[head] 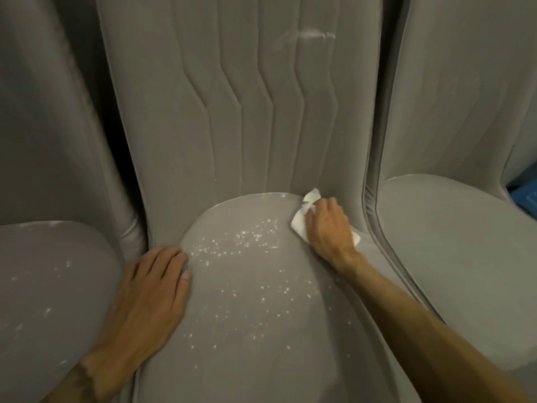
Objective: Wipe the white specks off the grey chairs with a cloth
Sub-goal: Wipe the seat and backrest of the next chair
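Three grey upholstered chairs stand side by side. White specks [244,245] are scattered over the seat [250,344] of the middle chair. My right hand [328,228] presses a crumpled white cloth [302,218] onto the seat's back right corner, where it meets the ribbed backrest [247,112]. My left hand [148,292] lies flat, fingers spread, on the seat's left edge and holds nothing.
The left chair's seat [49,286] carries a few white specks too. A faint white smear [311,36] marks the top of the middle backrest. The right chair's seat [465,242] looks plain grey. Something blue [523,199] shows at the far right edge.
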Demonstrator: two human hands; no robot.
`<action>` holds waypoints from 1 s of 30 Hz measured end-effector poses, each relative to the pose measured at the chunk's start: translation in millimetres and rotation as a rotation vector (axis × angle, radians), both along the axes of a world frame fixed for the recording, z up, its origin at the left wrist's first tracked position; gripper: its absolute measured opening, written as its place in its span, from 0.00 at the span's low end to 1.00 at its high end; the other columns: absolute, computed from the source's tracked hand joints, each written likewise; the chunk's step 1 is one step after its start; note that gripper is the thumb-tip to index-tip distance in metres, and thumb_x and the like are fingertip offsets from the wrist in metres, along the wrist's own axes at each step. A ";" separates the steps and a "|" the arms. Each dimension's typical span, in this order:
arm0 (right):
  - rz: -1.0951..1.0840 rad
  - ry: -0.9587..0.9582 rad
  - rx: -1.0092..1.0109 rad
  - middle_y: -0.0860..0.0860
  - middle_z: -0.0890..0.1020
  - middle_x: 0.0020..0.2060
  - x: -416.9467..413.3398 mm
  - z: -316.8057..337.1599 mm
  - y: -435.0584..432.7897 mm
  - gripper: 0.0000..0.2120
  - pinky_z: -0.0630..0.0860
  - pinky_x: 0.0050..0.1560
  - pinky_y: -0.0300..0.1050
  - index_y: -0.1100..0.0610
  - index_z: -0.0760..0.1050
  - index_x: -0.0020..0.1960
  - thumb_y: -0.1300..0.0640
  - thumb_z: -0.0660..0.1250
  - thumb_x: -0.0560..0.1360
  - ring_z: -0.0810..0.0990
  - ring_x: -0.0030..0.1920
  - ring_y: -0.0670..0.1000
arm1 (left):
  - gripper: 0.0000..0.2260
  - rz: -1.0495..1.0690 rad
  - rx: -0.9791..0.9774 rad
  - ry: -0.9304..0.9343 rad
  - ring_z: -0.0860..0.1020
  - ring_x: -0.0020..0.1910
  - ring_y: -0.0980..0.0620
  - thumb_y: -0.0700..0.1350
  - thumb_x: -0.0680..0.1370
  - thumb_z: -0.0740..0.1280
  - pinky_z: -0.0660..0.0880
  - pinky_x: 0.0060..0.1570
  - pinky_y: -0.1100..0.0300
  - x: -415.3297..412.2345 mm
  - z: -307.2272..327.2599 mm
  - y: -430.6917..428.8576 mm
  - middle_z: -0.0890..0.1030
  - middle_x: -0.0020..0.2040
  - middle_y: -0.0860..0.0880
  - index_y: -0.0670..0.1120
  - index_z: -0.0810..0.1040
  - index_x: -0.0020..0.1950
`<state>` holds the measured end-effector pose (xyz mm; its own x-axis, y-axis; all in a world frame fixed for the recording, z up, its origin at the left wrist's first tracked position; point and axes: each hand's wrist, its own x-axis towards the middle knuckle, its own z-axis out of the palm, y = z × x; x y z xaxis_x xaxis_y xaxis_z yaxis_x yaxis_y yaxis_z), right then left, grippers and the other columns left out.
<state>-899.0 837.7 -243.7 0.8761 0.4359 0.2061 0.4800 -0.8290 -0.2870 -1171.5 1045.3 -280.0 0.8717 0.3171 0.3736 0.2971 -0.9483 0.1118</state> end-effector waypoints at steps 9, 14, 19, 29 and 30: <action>0.167 -0.034 0.006 0.60 0.74 0.58 -16.5 -19.0 21.4 0.16 0.66 0.55 0.52 0.63 0.70 0.60 0.55 0.48 0.85 0.72 0.55 0.59 | 0.14 0.035 0.133 -0.021 0.74 0.62 0.40 0.48 0.84 0.56 0.68 0.60 0.45 -5.1 -2.1 0.4 0.78 0.62 0.44 0.44 0.78 0.60; -0.037 -0.076 -0.040 0.62 0.74 0.59 -10.8 -12.8 31.0 0.17 0.67 0.55 0.55 0.65 0.70 0.62 0.56 0.49 0.84 0.73 0.56 0.63 | 0.13 0.049 0.111 -0.046 0.74 0.62 0.41 0.48 0.83 0.57 0.69 0.61 0.45 -2.9 0.4 -1.9 0.78 0.61 0.44 0.44 0.78 0.59; 0.299 -0.083 -0.040 0.62 0.74 0.55 -37.9 -24.8 55.9 0.14 0.67 0.52 0.57 0.63 0.70 0.58 0.54 0.52 0.83 0.73 0.52 0.62 | 0.13 0.052 0.083 -0.072 0.73 0.63 0.42 0.50 0.83 0.58 0.68 0.62 0.47 -3.6 -2.9 0.1 0.78 0.62 0.46 0.45 0.78 0.59; 0.185 -0.080 -0.011 0.66 0.75 0.54 -38.6 -15.6 71.1 0.13 0.68 0.52 0.59 0.68 0.71 0.59 0.60 0.54 0.82 0.74 0.53 0.64 | 0.14 0.069 -0.026 -0.040 0.72 0.65 0.44 0.51 0.83 0.57 0.65 0.65 0.49 -4.3 -7.8 3.3 0.77 0.64 0.47 0.47 0.77 0.62; 0.260 -0.061 0.019 0.65 0.75 0.54 -46.9 -17.5 76.5 0.14 0.68 0.52 0.58 0.67 0.71 0.58 0.59 0.54 0.83 0.74 0.51 0.64 | 0.15 0.070 -0.029 -0.039 0.72 0.65 0.44 0.51 0.83 0.57 0.65 0.65 0.48 -4.8 -8.3 4.3 0.77 0.64 0.47 0.47 0.77 0.62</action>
